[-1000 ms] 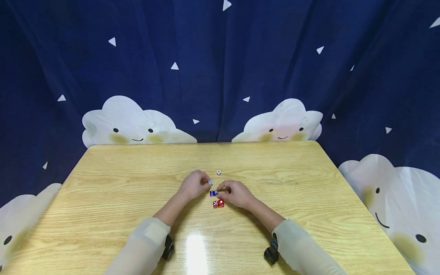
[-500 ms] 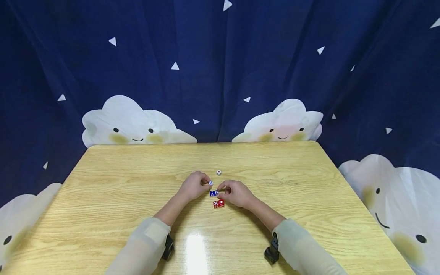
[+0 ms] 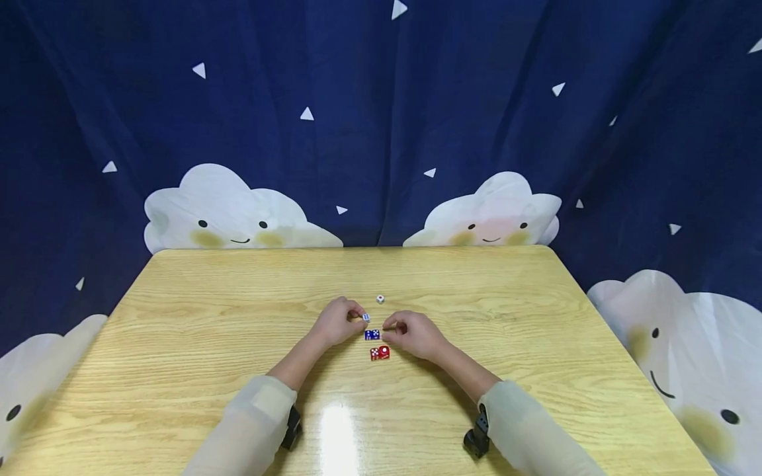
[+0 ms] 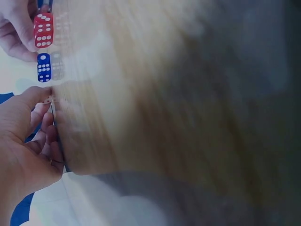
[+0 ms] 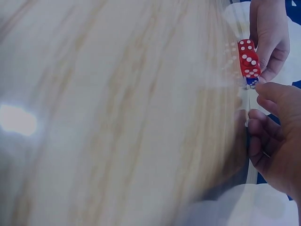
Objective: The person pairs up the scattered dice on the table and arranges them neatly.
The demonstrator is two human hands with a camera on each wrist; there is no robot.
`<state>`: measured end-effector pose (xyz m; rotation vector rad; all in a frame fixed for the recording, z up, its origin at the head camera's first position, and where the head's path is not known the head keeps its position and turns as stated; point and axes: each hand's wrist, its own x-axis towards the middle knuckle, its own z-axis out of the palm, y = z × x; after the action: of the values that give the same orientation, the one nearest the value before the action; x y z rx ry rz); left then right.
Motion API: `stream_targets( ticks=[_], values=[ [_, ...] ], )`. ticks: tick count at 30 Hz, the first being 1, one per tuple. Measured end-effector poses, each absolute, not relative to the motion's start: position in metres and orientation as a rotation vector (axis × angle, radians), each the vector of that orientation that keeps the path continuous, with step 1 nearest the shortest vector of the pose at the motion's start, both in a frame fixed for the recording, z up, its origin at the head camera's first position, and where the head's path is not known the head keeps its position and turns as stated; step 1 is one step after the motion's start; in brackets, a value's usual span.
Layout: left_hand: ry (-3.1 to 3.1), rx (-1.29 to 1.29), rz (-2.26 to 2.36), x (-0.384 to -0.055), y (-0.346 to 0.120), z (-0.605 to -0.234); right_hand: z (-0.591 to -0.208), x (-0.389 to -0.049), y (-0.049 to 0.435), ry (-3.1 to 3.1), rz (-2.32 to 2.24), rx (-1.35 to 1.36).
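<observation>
My left hand (image 3: 339,322) pinches a white die (image 3: 366,318) at its fingertips; in the left wrist view the fingers mostly cover it. Just in front of it on the table, two blue dice (image 3: 372,334) sit side by side. Nearer me, two red dice (image 3: 380,353) form another pair. My right hand (image 3: 413,335) is right of the blue pair, fingers bent and holding nothing, its fingertips a small gap from the right blue die. The right wrist view has the red dice (image 5: 249,59) largely hiding the blue dice (image 5: 252,82).
Another white die (image 3: 380,299) with a red pip lies farther back on the wooden table (image 3: 238,317). Behind the table's far edge hangs a dark blue curtain (image 3: 357,132) printed with clouds and triangles. Both wrists wear black cameras.
My right hand has drawn back slightly to the right, away from the blue dice. The left hand stays almost in place with the white die. The dice pairs look unchanged.
</observation>
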<state>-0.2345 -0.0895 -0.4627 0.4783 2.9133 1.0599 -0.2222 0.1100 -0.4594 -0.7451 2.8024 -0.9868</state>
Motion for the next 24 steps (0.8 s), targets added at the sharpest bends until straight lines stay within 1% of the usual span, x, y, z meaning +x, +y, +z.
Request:
stream_targets(
  ticks=[4, 16, 24],
  values=[
    [2.902, 0.463, 1.06, -0.235, -0.089, -0.463, -0.461, -0.225, 0.112, 2.87, -0.973, -0.702],
    [2.881, 0.439, 1.089, -0.236, -0.09, -0.464, -0.462, -0.239, 0.106, 3.064, -0.973, -0.444],
    [2.85, 0.419, 1.103, -0.236, -0.09, -0.462, -0.466, -0.251, 0.1, 3.095, -0.925, -0.364]
  ],
)
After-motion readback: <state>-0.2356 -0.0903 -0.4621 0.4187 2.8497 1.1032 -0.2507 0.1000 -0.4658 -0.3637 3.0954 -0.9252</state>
